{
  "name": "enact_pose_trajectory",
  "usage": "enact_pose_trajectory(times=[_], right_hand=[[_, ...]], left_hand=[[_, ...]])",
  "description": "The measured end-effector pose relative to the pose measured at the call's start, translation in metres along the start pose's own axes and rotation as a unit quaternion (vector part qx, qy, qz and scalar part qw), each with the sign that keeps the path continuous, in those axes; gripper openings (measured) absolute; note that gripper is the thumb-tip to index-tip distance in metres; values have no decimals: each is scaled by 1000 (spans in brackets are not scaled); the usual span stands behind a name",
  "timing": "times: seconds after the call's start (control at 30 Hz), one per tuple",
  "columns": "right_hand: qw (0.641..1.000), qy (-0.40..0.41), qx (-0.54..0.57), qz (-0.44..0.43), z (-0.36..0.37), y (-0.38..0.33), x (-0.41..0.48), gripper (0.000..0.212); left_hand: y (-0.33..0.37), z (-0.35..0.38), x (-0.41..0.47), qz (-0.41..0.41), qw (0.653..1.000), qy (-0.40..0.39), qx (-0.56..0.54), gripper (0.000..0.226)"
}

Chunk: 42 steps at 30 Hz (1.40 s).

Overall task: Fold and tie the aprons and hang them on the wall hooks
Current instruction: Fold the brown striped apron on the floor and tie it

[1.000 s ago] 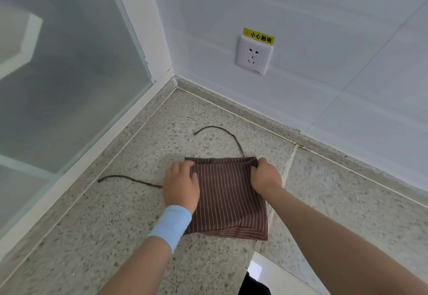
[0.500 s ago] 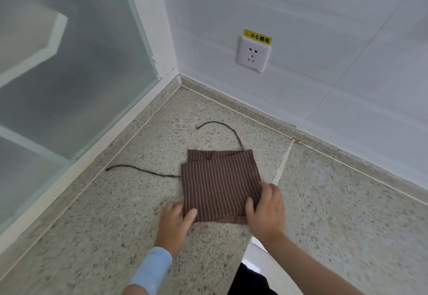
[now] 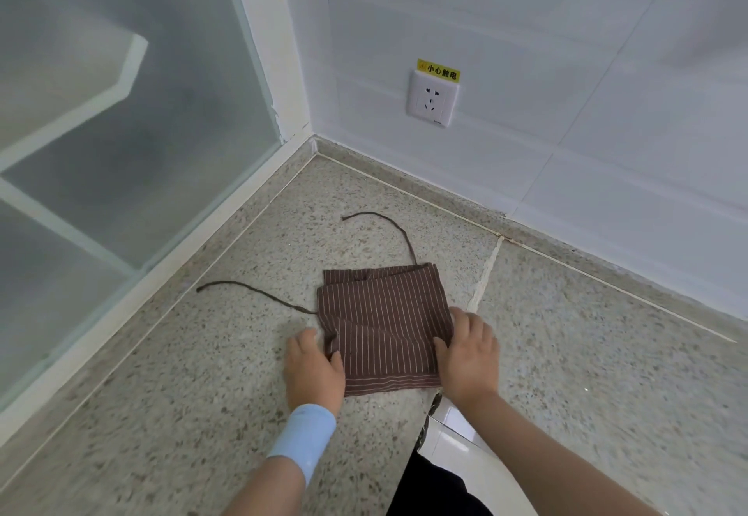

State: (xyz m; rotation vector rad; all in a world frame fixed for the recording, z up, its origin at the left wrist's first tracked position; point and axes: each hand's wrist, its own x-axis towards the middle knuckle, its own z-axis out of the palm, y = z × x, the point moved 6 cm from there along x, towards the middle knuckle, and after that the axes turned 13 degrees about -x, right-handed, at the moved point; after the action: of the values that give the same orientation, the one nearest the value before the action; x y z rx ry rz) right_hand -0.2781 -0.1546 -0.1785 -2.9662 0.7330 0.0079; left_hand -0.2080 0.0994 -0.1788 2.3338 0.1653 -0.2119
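Slid back to apron [image 3: 384, 325] sides. Pinching both with left hand [image 3: 313, 367] and right hand [image 3: 469, 357], starting 1 more fold.

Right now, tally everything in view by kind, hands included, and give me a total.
brown striped apron: 1
apron strings: 2 (left string, far string)
hands: 2 (left hand, right hand, each gripping a side of the apron)
blue wristband: 1
wall socket: 1
yellow warning label: 1
Total: 8
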Motion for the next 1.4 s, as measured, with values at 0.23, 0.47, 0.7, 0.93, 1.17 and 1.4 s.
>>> enact_pose_trajectory(times=[0.23,0.47,0.7,0.93,1.17,1.4], right_hand=[[968,-92,-86,-217,38,-37,-20,62],[961,-155,-152,-172,54,-11,-11,85],[953,-105,-97,-266,44,-47,9,79],[949,-129,-123,-260,67,-32,2,68],[910,-27,-91,-404,34,-49,-21,25],[884,-125,-120,-435,36,-25,-41,37]], left_hand=[[38,54,-28,289,919,-164,212,50],[-28,59,-1,162,886,-298,316,79],[12,66,9,283,896,-202,278,56],[-32,65,15,246,883,-231,327,74],[3,57,-12,366,872,-186,266,45],[-4,61,-42,293,882,-255,267,71]])
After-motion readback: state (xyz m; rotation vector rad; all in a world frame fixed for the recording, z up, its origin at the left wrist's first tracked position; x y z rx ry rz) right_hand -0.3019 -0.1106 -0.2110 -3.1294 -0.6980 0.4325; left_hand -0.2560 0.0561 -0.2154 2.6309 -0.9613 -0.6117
